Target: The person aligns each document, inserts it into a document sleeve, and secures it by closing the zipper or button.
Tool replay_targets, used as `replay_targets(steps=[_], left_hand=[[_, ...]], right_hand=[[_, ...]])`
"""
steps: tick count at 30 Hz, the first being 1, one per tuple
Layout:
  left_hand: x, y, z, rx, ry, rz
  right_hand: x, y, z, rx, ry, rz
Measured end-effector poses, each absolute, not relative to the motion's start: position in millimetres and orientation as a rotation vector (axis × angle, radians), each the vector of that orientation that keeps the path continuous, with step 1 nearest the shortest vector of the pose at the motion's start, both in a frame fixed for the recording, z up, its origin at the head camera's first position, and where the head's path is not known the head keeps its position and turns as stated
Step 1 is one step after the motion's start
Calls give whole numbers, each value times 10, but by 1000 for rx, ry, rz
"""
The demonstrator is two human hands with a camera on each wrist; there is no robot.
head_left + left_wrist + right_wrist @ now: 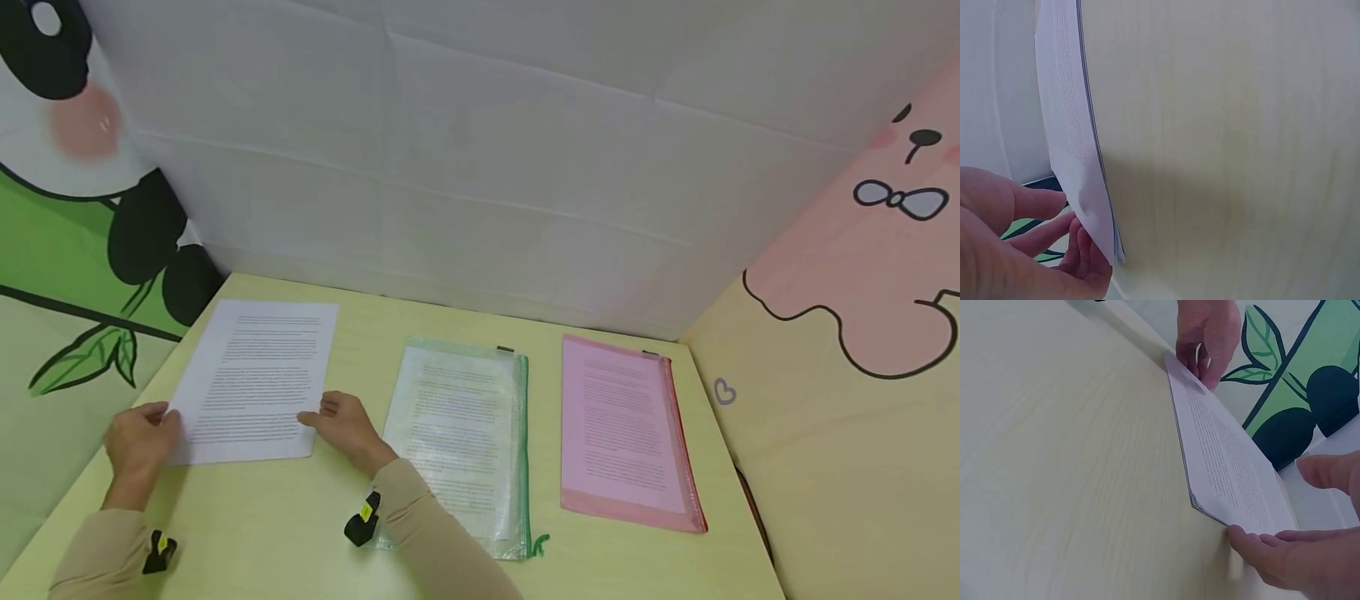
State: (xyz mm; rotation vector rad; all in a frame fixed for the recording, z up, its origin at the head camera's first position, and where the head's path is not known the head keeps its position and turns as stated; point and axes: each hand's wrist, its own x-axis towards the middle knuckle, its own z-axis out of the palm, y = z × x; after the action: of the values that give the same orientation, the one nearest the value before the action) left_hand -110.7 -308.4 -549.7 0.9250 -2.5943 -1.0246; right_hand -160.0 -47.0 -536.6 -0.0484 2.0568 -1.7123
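A thin stack of printed paper (262,379) lies at the left of the table, its several layers showing along the edge in both wrist views. At its lower left corner my left hand (142,437) pinches the sheets, thumb near the top face and fingers bent round the edge. Those fingers (1088,250) are partly hidden behind the paper in the left wrist view. My right hand (345,425) is by the lower right side. Its fingers (1250,547) lie fairly straight against the paper's edge, while the thumb (1319,472) is raised apart from them.
Right of the stack, a clear green-edged zip folder (457,433) with printed pages lies partly under the right forearm. Farther right rests a pink folder (622,433), also with a printed page. A white wall (450,167) closes off the table's (262,525) back, with decorated panels at both sides.
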Motion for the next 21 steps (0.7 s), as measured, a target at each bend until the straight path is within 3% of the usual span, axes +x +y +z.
replay_targets(steps=[21], left_hand=[[-1087, -3135, -5439, 1068, -2539, -1131]], right_hand=[[-1635, -423, -5412, 6, 1923, -1891]])
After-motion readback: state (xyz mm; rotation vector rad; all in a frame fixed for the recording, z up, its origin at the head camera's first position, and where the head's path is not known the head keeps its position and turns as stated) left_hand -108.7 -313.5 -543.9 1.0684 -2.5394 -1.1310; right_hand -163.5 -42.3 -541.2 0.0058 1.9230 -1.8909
